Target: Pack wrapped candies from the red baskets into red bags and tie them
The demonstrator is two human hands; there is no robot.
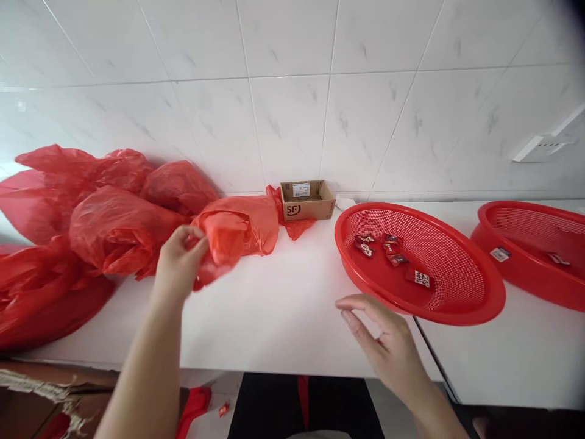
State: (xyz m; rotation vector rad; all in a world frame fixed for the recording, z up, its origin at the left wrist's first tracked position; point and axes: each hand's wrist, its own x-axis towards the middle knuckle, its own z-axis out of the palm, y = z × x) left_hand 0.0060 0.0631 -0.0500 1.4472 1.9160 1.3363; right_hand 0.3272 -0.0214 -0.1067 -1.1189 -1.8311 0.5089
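Note:
My left hand point(181, 263) is closed in a pinch on a thin red plastic bag point(225, 239), which hangs off to the right of my fingers and is a little blurred. Behind it, another crumpled red plastic bag point(262, 222) lies on the white table; where one ends and the other starts is hard to see. My right hand point(381, 332) hovers in front of a red perforated basket point(461, 262), fingers curved and a gap between thumb and forefinger, with nothing in it. Several small red wrapped packets point(397, 260) lie in the bottom of that basket.
Filled red plastic bags point(123, 225) are heaped at the left. A small open cardboard box point(308, 210) stands by the tiled wall. A second red basket point(525, 265) is at the right. Below the table's front edge, a torn carton point(91, 378) sits at lower left.

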